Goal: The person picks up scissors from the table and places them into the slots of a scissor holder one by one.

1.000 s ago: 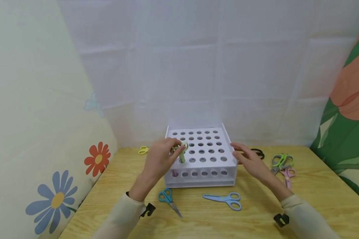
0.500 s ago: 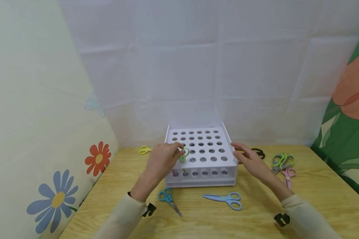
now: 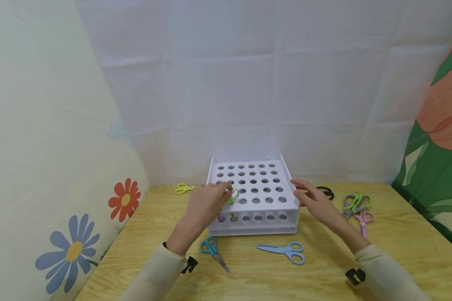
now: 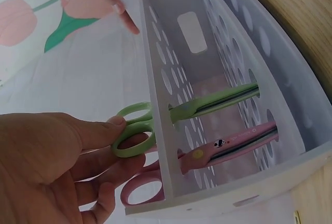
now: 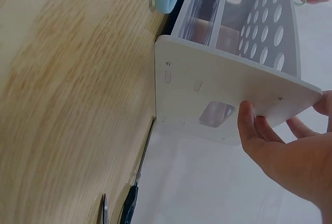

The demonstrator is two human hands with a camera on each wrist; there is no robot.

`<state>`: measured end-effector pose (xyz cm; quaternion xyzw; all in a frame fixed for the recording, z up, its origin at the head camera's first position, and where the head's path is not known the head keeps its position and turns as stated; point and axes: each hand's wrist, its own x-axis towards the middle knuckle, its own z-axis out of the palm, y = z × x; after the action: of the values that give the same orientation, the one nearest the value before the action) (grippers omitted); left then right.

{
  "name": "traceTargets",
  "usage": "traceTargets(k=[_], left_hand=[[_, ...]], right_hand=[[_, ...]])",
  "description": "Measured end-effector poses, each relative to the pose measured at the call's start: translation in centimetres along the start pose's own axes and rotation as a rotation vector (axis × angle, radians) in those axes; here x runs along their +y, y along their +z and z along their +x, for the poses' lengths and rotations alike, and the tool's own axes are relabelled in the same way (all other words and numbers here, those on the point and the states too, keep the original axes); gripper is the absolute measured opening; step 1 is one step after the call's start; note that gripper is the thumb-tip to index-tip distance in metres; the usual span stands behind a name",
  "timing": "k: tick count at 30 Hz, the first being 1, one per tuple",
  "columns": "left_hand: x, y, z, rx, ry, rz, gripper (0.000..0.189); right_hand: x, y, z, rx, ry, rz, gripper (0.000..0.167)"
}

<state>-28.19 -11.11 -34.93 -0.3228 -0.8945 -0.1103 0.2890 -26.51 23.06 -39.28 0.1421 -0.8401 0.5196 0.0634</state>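
Note:
My left hand (image 3: 207, 205) is at the front left of a white rack (image 3: 261, 207) with rows of round holes. It pinches the handle loop of green scissors (image 4: 212, 103) between thumb and fingers. The green blades pass through the top panel, and their tip reaches into a hole of the lower panel. Pink scissors (image 4: 203, 157) stand in the corner hole beside them, mostly hidden by my hand in the head view. My right hand (image 3: 318, 205) rests on the rack's right side panel (image 5: 207, 79), its fingers touching the outer face and upper edge.
Teal-handled scissors (image 3: 209, 247) and light blue scissors (image 3: 280, 249) lie before the rack. Yellow scissors (image 3: 182, 189) lie behind my left hand. To the right are black-handled scissors (image 3: 328, 192), green-and-grey scissors (image 3: 352, 203) and another pink pair (image 3: 363, 223).
The green scissors have gone down through the top hole, their tip now showing at the lower panel. My left hand has lowered with them. My right hand has stayed in place.

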Motion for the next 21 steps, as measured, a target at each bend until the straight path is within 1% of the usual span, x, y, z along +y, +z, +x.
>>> traceTargets(k=[5, 9, 11, 14, 17, 21], left_hand=[[0.0, 0.1, 0.0, -0.005, 0.002, -0.009, 0.015], [0.0, 0.2, -0.1, -0.004, 0.017, -0.003, 0.014], [-0.1, 0.2, -0.2, -0.003, 0.024, 0.0, 0.015], [0.0, 0.0, -0.1, 0.002, 0.019, -0.009, 0.016], [-0.1, -0.4, 0.0, 0.031, 0.012, -0.023, 0.017], [-0.4, -1.0, 0.4, 0.122, 0.016, -0.047, 0.012]], right_hand=[[0.1, 0.0, -0.1, -0.002, 0.0, -0.004, 0.053], [0.2, 0.0, -0.2, -0.006, 0.004, -0.003, 0.054], [0.2, 0.0, -0.3, -0.007, 0.003, 0.0, 0.054], [0.2, 0.1, -0.2, -0.007, -0.007, 0.001, 0.053], [0.2, 0.0, -0.1, -0.007, -0.018, -0.003, 0.053], [0.0, -0.1, 0.0, -0.005, -0.03, -0.004, 0.052]])
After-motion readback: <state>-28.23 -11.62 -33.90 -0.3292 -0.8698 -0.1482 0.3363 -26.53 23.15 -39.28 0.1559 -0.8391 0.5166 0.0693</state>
